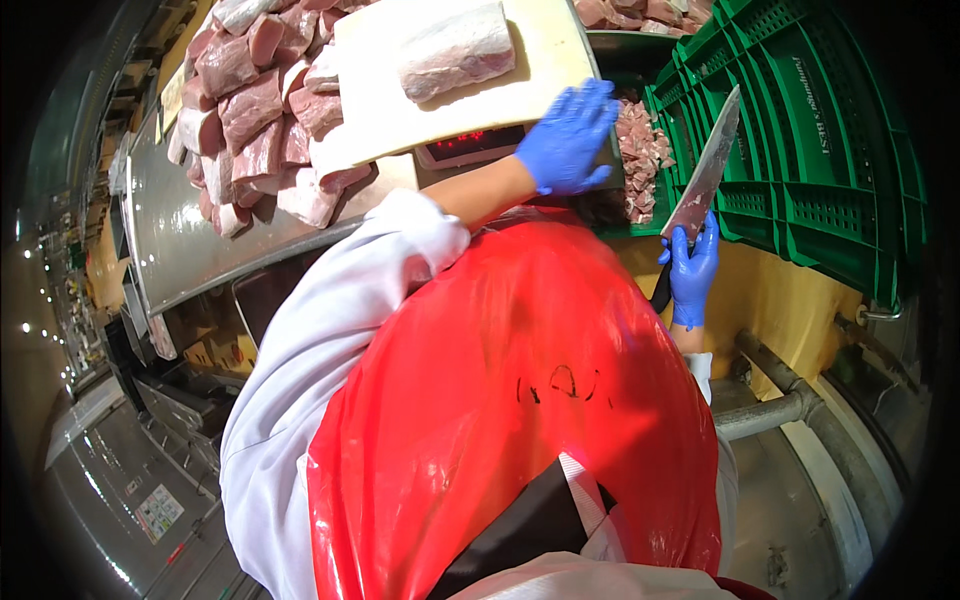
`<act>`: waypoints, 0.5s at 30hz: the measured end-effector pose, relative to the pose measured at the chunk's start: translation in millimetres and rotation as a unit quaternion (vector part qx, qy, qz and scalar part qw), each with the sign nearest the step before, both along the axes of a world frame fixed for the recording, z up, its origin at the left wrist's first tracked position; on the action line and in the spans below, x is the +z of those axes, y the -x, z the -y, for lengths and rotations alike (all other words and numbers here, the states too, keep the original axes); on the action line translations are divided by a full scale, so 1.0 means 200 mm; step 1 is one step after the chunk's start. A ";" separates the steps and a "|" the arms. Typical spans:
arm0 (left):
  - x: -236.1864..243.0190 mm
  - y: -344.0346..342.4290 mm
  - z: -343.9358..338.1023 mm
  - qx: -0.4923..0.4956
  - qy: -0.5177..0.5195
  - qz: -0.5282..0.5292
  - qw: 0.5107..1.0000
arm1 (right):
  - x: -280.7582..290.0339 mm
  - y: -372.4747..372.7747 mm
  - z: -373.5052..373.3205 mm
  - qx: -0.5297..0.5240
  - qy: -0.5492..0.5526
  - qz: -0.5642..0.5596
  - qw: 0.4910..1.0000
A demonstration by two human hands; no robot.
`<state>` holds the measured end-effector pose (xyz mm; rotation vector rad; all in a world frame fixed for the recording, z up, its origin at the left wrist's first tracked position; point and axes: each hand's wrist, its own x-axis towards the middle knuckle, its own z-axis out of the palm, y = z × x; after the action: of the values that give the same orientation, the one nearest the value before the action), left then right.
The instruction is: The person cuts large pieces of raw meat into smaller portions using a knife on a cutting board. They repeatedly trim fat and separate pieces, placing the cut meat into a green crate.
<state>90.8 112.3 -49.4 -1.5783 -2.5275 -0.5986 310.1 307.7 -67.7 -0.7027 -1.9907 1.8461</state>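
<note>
**Knife up, hand at the board**

The left hand, in a blue glove, lies flat with fingers spread and holds nothing; it rests at the lower right corner of the board, over the edge of a scale whose red display shows beneath the board. The board sits tilted on the scale. On it, toward 12 o'clock, lies one pale slab of meat, well apart from the hand, at about 10 o'clock from it.

The right hand, also blue-gloved, is closed around the handle of a knife. The blade points up toward 1 o'clock, its tip in front of the green crates at 2 o'clock.

Between the two hands, a tub of small meat cuts shows, just beside the left hand at its 3 o'clock.

At 10 o'clock a heap of large pink pieces lies on a steel table, touching the board's left edge.

A red apron and white sleeve fill the lower middle. Grey pipes run at 4 o'clock.
</note>
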 end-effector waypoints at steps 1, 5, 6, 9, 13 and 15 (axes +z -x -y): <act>-0.01 -0.01 -0.07 -0.022 -0.021 0.010 1.000 | 0.01 0.03 0.00 0.003 -0.004 -0.003 1.000; -0.10 -0.02 -0.15 -0.105 -0.041 0.108 0.988 | 0.10 0.12 -0.02 0.029 -0.006 -0.009 1.000; -0.15 -0.02 -0.12 -0.123 -0.029 0.140 0.982 | 0.11 0.14 -0.03 0.033 -0.016 -0.008 0.999; -0.23 -0.02 -0.04 -0.009 0.091 0.293 0.952 | 0.08 0.11 -0.05 0.025 -0.012 -0.012 1.000; -0.55 0.03 -0.10 0.063 0.067 0.302 0.949 | 0.03 -0.02 -0.05 -0.012 0.001 0.023 1.000; -0.63 0.01 -0.14 0.108 0.046 0.325 0.938 | 0.01 -0.08 -0.05 0.006 -0.031 0.044 0.999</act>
<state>88.4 139.6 -175.3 -1.2363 -3.1773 -1.1402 325.6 317.7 -66.0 -0.7678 -2.1025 1.7817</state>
